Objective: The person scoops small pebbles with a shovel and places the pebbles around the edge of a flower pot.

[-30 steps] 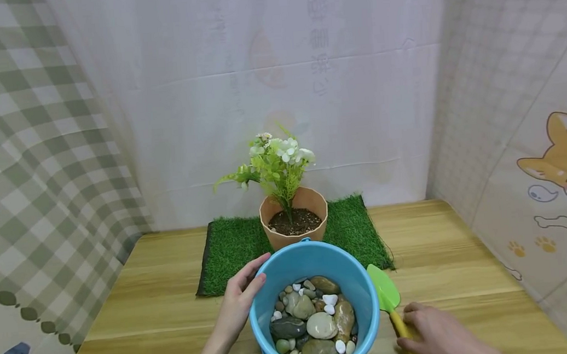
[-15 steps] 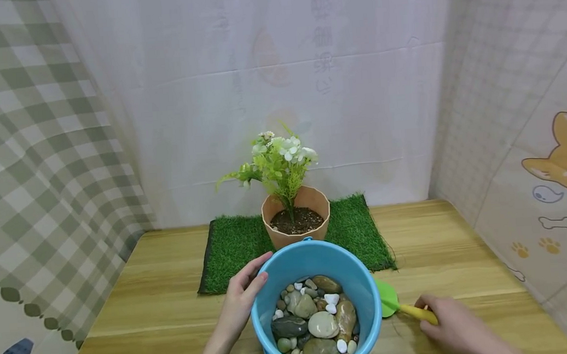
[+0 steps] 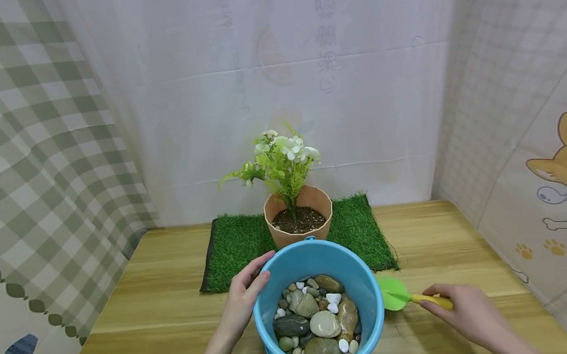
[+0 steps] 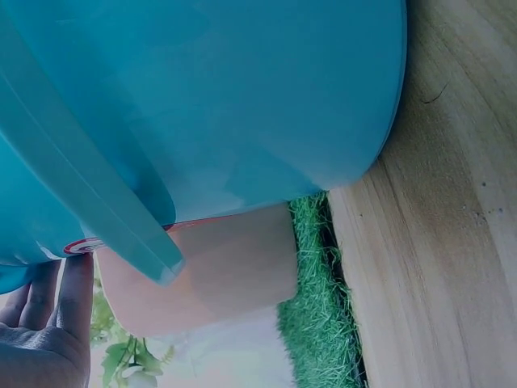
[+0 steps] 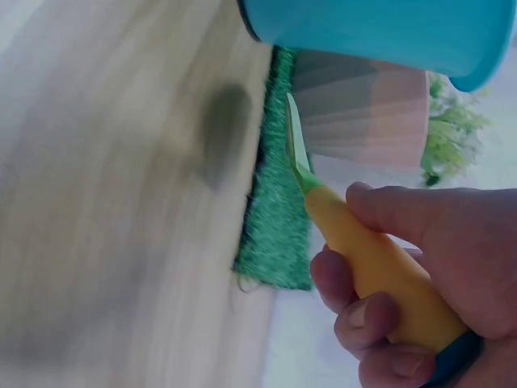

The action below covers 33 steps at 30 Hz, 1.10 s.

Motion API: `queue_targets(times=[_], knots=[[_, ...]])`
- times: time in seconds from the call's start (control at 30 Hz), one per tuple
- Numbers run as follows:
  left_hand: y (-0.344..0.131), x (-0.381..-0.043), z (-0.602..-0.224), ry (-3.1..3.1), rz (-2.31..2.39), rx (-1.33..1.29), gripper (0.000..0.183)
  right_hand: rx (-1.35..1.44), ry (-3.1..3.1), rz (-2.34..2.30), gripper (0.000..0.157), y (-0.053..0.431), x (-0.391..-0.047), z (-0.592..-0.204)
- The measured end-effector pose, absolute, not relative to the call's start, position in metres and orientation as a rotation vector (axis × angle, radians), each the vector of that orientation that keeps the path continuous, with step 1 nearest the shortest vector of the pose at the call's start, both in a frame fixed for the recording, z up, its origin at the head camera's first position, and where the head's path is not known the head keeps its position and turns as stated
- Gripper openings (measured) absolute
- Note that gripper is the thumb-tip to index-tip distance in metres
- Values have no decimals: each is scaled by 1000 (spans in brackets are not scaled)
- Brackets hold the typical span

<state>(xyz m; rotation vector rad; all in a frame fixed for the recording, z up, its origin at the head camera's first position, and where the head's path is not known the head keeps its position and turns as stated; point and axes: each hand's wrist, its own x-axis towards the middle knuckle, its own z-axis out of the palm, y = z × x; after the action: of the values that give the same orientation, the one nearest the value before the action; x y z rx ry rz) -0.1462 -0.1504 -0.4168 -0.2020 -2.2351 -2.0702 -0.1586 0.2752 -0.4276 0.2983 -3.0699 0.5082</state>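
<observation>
Wood-grain tabletop lies below my right fingers, clamped on the hand trowel; the pebble-laden bucket against my extended left fingers could tip if trowel-struck.

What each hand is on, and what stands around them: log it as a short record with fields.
Left hand: touches the blue bucket at its left rim
Right hand: grips the green-and-yellow trowel
Trowel position: right of the bucket, raised off the table
Bucket contents: stones, mixed sizes, some white
Beyond bucket: pot with a white-flowered plant, on a grass mat
</observation>
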Motion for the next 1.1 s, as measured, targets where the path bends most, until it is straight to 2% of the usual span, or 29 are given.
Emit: queue_targets(times=[0.27,0.67,1.1], knots=[[-150,-146,-418,-2239,-2074,-189,44,296,-2877,541,31,284,-155,-407],[-151,-146,-418,-2243,-2059,-201,44,482,-2477,598,22,280,-153,-373],[-151,-145,-417,-2246,-2062,-217,45,693,-2401,559,34,246,-144,-337]])
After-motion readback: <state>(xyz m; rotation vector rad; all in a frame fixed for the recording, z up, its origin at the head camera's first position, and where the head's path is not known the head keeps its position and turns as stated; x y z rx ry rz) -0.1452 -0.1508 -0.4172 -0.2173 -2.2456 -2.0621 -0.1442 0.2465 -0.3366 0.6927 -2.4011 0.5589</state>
